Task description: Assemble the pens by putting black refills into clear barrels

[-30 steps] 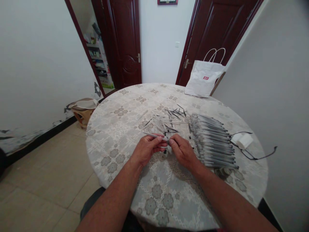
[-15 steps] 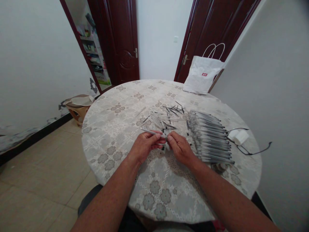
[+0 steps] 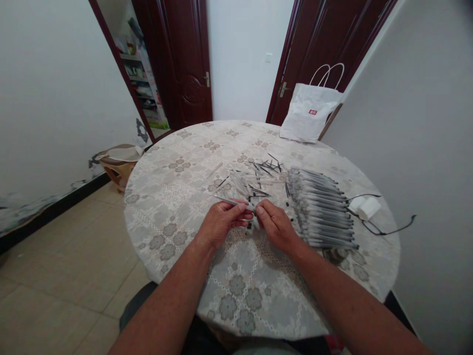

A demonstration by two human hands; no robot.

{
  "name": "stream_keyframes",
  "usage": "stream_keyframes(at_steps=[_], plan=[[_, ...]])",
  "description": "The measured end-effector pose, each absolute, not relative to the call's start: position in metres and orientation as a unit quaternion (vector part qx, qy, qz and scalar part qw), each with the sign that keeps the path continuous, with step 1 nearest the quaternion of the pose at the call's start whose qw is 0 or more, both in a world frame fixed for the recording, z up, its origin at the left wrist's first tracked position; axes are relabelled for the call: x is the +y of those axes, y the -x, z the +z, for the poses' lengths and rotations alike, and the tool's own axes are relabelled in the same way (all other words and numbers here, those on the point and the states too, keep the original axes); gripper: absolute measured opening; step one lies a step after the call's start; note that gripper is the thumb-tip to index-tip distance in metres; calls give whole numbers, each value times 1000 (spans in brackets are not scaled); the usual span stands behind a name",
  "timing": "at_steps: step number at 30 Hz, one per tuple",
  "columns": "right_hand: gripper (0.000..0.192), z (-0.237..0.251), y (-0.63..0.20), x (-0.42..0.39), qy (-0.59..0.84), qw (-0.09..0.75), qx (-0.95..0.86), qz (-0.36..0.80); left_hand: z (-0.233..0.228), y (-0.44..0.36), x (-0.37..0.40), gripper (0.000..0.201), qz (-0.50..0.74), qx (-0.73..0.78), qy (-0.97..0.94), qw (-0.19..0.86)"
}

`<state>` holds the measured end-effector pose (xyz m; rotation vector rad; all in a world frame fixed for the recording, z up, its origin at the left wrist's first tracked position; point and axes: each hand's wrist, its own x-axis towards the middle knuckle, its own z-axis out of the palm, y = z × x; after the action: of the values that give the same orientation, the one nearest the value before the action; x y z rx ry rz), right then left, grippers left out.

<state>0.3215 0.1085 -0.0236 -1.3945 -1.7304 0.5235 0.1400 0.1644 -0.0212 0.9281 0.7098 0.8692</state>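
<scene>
Left hand (image 3: 220, 224) pinches a clear pen barrel (image 3: 231, 201); right hand (image 3: 276, 226), fingers curled, grips its end, just left of the row of assembled pens (image 3: 322, 209).

Over a round table (image 3: 177, 207), the left hand (image 3: 221, 226) pinches a clear pen barrel (image 3: 231, 201) pointing to ten o'clock, its near end meeting the right hand (image 3: 276, 227). A row of finished pens (image 3: 321, 214) lies at three o'clock; loose refills (image 3: 264, 170) at twelve.
</scene>
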Motion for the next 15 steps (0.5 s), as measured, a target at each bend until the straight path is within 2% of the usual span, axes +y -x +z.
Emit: stream_keyframes(at_steps=[3, 8, 15], plan=[[34, -24, -321, 108, 557, 421, -684, 214, -22, -140, 164, 34, 400, 326, -428, 742], [24, -19, -320, 107, 546, 419, -699, 195, -24, -141, 164, 35, 405, 326, -431, 738], [37, -22, -324, 108, 566, 426, -677, 199, -17, -128, 173, 33, 453, 345, -427, 702]])
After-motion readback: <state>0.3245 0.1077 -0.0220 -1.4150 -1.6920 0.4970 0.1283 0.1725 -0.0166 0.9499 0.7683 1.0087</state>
